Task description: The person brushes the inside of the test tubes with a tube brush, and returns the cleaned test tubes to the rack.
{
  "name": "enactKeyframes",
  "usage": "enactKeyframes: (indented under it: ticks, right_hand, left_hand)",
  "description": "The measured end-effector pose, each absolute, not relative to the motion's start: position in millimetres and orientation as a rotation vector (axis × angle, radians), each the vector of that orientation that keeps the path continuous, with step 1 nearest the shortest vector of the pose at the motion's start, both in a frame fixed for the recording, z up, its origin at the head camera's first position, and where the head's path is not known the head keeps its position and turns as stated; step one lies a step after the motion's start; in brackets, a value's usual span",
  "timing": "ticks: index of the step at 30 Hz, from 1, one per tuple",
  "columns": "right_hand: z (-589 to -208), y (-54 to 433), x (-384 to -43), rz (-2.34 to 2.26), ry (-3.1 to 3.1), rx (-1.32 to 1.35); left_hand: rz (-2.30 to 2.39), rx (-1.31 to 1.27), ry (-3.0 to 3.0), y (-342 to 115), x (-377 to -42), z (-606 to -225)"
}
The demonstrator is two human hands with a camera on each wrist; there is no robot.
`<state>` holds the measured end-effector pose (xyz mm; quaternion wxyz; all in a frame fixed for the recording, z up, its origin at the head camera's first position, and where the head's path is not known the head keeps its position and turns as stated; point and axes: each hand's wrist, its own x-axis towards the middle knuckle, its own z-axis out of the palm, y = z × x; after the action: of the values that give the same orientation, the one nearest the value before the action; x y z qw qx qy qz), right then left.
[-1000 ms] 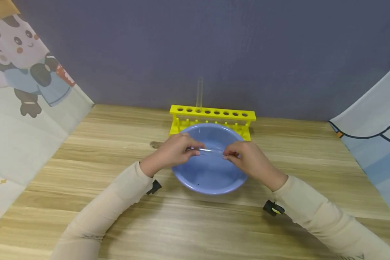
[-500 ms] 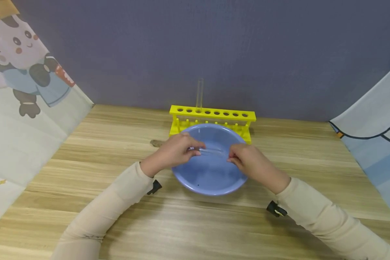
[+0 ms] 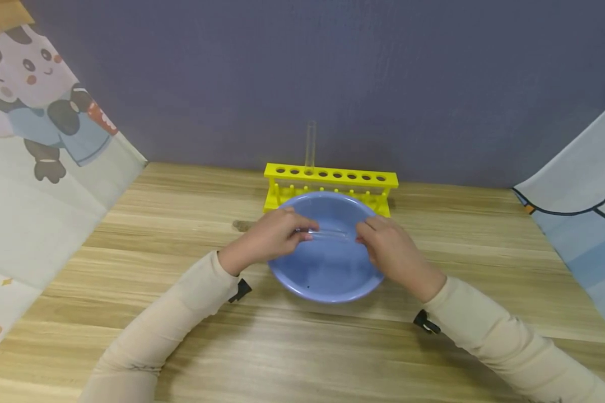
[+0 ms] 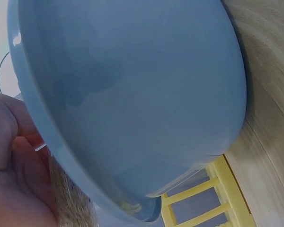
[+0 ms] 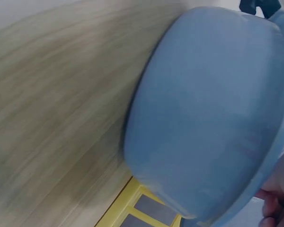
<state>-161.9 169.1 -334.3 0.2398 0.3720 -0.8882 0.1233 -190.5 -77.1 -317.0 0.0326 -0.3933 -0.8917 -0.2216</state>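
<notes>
Above the blue basin [image 3: 327,274], my left hand [image 3: 269,232] grips a clear test tube [image 3: 330,234], held nearly level. Brown bristles of a test tube brush [image 3: 241,225] show past the left hand; in the left wrist view the bristles [image 4: 71,201] appear to lie inside clear glass. My right hand [image 3: 388,246] has its fingers pinched together just off the tube's right end, in line with it. The brush handle there is too thin to make out. In the right wrist view, curled fingers [image 5: 274,201] show behind the basin's rim.
Behind the basin stands a yellow test tube rack [image 3: 343,177], with one upright test tube [image 3: 310,145] in it. All stand on a wood-grain table [image 3: 292,358], a dark wall [image 3: 333,73] behind. Printed cloths hang on both sides.
My right hand has moved a little to the right, off the tube's end, its fingers turning and curling more. My left hand and the test tube stay nearly in place.
</notes>
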Motion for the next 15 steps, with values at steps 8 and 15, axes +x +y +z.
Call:
enactKeyframes:
  ticks: [8,15]
  right_hand:
    - [-339.4,175.2,-159.3,0.223,-2.308,1.068]
    - [-338.4,177.8,-160.4,0.139,-2.202,1.095]
  left_hand:
    - [-0.832,-1.212,-2.891,-79.6,-193.8,-311.5]
    - [-0.909,-1.203,-3.011,-82.6,-198.2,-304.1]
